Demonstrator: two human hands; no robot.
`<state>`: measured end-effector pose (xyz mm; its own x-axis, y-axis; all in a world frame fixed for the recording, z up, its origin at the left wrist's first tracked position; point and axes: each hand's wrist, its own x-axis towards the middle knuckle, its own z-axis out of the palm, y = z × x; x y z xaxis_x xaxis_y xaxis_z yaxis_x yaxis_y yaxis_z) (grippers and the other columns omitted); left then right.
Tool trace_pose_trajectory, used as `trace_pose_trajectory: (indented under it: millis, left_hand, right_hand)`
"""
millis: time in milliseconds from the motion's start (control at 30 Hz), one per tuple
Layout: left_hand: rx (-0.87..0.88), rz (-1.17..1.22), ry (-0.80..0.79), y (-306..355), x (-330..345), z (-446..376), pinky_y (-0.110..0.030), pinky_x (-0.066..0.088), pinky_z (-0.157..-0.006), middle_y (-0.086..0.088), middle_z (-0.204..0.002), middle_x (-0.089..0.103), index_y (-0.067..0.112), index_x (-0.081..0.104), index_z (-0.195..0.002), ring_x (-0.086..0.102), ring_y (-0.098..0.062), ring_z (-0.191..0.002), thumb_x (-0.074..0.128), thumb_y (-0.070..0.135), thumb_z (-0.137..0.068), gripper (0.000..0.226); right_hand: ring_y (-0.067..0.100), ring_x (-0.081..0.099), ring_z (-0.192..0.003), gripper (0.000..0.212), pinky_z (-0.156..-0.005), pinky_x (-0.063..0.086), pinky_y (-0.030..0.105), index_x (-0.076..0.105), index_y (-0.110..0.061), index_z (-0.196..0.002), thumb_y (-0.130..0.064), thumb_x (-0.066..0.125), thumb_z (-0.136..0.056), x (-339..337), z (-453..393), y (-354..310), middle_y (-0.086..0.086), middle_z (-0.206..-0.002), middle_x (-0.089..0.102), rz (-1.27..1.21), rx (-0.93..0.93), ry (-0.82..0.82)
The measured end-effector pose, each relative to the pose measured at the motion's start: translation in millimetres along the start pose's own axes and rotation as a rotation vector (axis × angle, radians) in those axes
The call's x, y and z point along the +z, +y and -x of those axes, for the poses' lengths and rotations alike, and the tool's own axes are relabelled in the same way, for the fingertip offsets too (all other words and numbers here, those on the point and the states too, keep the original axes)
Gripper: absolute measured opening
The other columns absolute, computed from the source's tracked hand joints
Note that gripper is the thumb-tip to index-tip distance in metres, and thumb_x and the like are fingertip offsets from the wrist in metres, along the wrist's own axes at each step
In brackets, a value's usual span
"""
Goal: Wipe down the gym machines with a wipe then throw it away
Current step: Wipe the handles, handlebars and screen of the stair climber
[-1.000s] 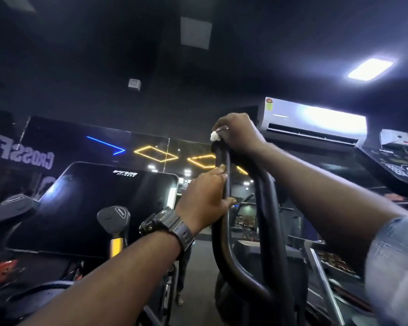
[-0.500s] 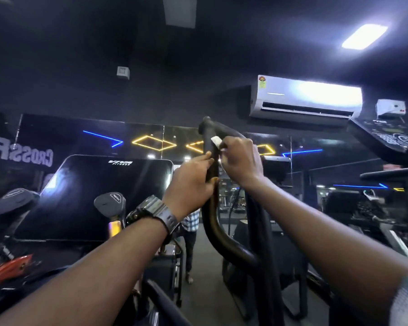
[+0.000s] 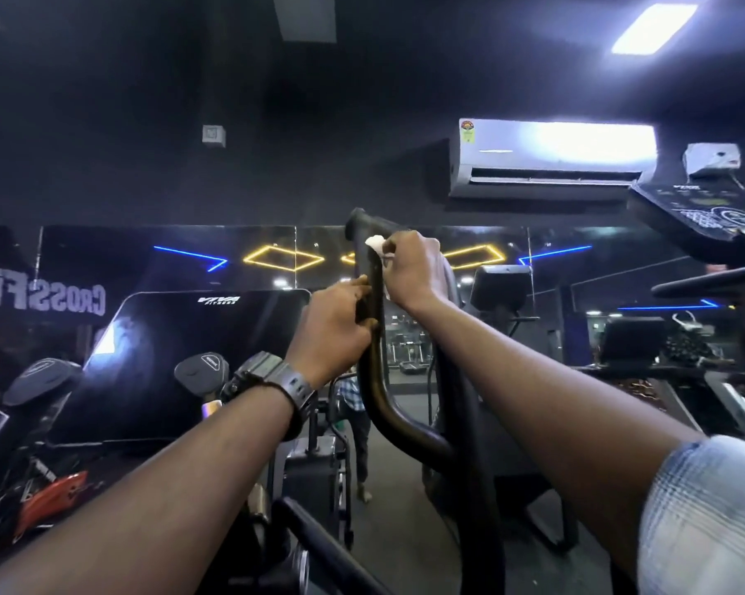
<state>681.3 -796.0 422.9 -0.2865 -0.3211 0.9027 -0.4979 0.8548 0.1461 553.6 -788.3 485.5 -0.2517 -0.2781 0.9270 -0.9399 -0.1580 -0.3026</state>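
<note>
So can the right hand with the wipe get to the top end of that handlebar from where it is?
Probably yes. The right hand holds the wipe against the handlebar just below its top end, and nothing covers that stretch; the left hand grips lower down.

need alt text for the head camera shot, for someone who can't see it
A person's right hand presses a white wipe against the upright black handlebar of a gym machine, while the left hand, with a wristwatch, grips the bar just below. Behind are a dark mirrored wall and an air conditioner.
</note>
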Motion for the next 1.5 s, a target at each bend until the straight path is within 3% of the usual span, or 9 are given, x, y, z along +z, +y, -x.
trace_pose_trajectory:
  millis: [200,300,433,533,633,900,1167,1267,1500]
  left_hand:
    - [0.027,0.076,0.0,-8,7,17,-0.039,0.053,-0.097,-0.007,-0.122,0.068,0.008,0.072,-0.113,0.064,-0.019,-0.113,0.07,0.006,-0.082,0.031]
    - [-0.009,0.038,-0.005,-3,13,34,-0.037,0.041,-0.113,-0.011,-0.144,0.053,0.001,0.057,-0.133,0.048,-0.021,-0.135,0.067,-0.002,-0.083,0.052]
    - [0.03,0.045,0.014,7,20,57,-0.035,0.04,-0.113,-0.009,-0.143,0.054,0.004,0.06,-0.132,0.051,-0.019,-0.133,0.065,0.004,-0.088,0.044]
    - [0.063,0.137,0.05,10,23,73,-0.038,0.05,-0.102,-0.003,-0.133,0.063,0.013,0.064,-0.128,0.061,-0.016,-0.12,0.062,0.015,-0.094,0.034]
    - [-0.035,0.098,0.048,12,26,84,-0.04,0.041,-0.112,-0.006,-0.145,0.053,0.008,0.06,-0.133,0.049,-0.017,-0.134,0.062,0.011,-0.093,0.04]
    - [-0.123,0.082,0.004,17,26,90,-0.036,0.036,-0.116,-0.005,-0.15,0.046,0.003,0.051,-0.139,0.041,-0.018,-0.14,0.068,0.003,-0.086,0.056]
    - [-0.441,0.438,0.114,11,11,36,-0.028,0.051,-0.072,-0.005,-0.094,0.07,0.011,0.07,-0.101,0.064,-0.017,-0.085,0.046,0.016,-0.099,0.025]
    - [-0.546,0.83,0.046,-7,3,21,-0.038,0.055,-0.074,-0.009,-0.092,0.073,0.011,0.071,-0.1,0.068,-0.026,-0.083,0.04,0.04,-0.099,0.042]
    - [-0.488,1.298,-0.231,-48,-10,-42,-0.028,0.049,-0.069,-0.005,-0.082,0.068,0.013,0.064,-0.087,0.062,-0.016,-0.07,0.026,0.039,-0.107,0.05]
  right_hand:
    - [0.019,0.056,-0.057,0.022,-0.05,0.039,0.024,0.062,-0.012,-0.064,-0.008,0.056,-0.085,-24,89,17,0.001,-0.063,0.059,-0.113,-0.039,-0.258]
    - [0.017,0.045,-0.051,0.025,-0.049,0.034,0.026,0.053,-0.012,-0.062,-0.018,0.054,-0.085,-44,142,28,-0.005,-0.056,0.048,-0.065,-0.16,-0.415]
    - [0.006,0.049,-0.051,0.028,-0.048,0.035,0.014,0.054,-0.016,-0.061,-0.008,0.057,-0.087,-43,119,28,-0.005,-0.057,0.051,-0.078,-0.124,-0.377]
    - [0.02,0.056,-0.058,0.023,-0.051,0.043,0.027,0.056,-0.013,-0.062,-0.006,0.057,-0.083,-32,100,23,0.002,-0.062,0.057,-0.051,-0.11,-0.292]
    - [0.028,0.06,-0.066,0.017,-0.059,0.053,0.038,0.061,-0.006,-0.072,-0.014,0.057,-0.086,-47,120,23,0.007,-0.069,0.059,0.121,-0.21,-0.477]
    - [0.032,0.064,-0.088,0.023,-0.065,0.052,0.038,0.069,-0.014,-0.101,-0.01,0.055,-0.083,-88,149,43,0.005,-0.095,0.063,0.448,-0.545,-0.623]
    - [0.022,0.061,-0.074,0.012,-0.061,0.05,0.031,0.071,-0.008,-0.093,-0.016,0.064,-0.089,-47,128,8,0.006,-0.087,0.062,0.109,-0.499,-0.323]
    - [0.018,0.06,-0.073,0.012,-0.058,0.04,0.018,0.072,-0.008,-0.092,-0.014,0.062,-0.089,-24,82,-4,0.005,-0.087,0.062,0.151,-0.435,-0.159]
    - [0.028,0.062,-0.083,0.016,-0.072,0.051,0.035,0.074,-0.015,-0.089,-0.014,0.061,-0.081,4,40,-26,0.008,-0.093,0.063,0.436,-0.41,-0.055]
